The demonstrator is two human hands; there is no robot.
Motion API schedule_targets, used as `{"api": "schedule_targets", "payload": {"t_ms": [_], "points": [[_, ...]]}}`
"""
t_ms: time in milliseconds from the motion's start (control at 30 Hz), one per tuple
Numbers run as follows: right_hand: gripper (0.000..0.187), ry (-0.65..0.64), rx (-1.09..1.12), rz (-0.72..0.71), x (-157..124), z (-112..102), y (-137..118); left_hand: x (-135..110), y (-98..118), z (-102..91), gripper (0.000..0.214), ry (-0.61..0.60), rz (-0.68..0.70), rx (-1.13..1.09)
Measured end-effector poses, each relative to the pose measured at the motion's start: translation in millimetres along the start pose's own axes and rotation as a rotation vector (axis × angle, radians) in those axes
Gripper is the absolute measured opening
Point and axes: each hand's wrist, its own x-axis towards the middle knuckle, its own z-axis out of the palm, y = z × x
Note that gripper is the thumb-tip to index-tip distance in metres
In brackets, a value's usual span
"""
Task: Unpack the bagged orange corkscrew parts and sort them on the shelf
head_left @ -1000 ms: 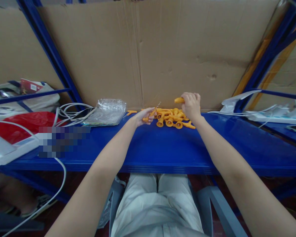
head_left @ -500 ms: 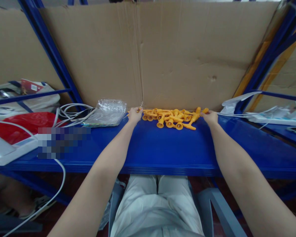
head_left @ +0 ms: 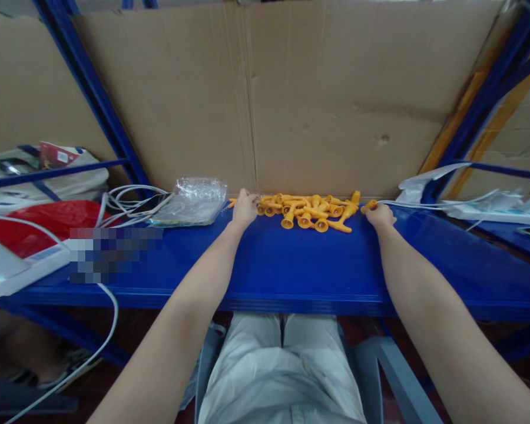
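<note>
Along the back of the blue table lies a pile of yellow-orange T-shaped plastic pieces (head_left: 307,219) with flared, cup-like ends. My left hand (head_left: 246,209) is closed at the left end of the pile, its fingertips pressed together. What it holds is hidden or too small to name; a thin metal chain shows faintly near it. A bit of another yellow piece (head_left: 232,202) sticks out to its left. At the right end, my right hand (head_left: 382,218) grips one yellow T-shaped piece (head_left: 369,205), its flared end showing beyond the fingers.
A clear plastic package (head_left: 194,203) rests left of my left hand, beside white cables (head_left: 130,197). Further left are a red bag (head_left: 48,224) and a white power strip (head_left: 26,271). A cardboard panel (head_left: 313,100) stands behind. Another power strip (head_left: 490,212) is at right.
My left hand has shifted slightly right and lowered a chain that dangled upright above it. My right hand has turned and drawn its yellow piece a little down, away from the pile.
</note>
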Motion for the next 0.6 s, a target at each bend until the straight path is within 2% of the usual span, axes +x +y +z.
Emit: {"api": "schedule_targets", "payload": {"t_ms": [100,300,400,600], "points": [[0.023,0.002,-0.023,0.101,-2,-1,-1,-1,1,-4.8,0.037,-0.044,-0.04,0.032],[0.027,-0.031,-0.095,0.118,-5,-5,-4,-2,3,-10.0,0.036,-0.108,-0.092,0.101],[0.024,-0.021,-0.099,0.104,-6,-6,-4,-3,6,-12.7,0.034,-0.098,-0.155,0.095],[0.028,-0.002,-0.042,0.075,-11,-9,-10,-7,10,-18.1,0.034,-0.082,-0.236,0.048]]}}
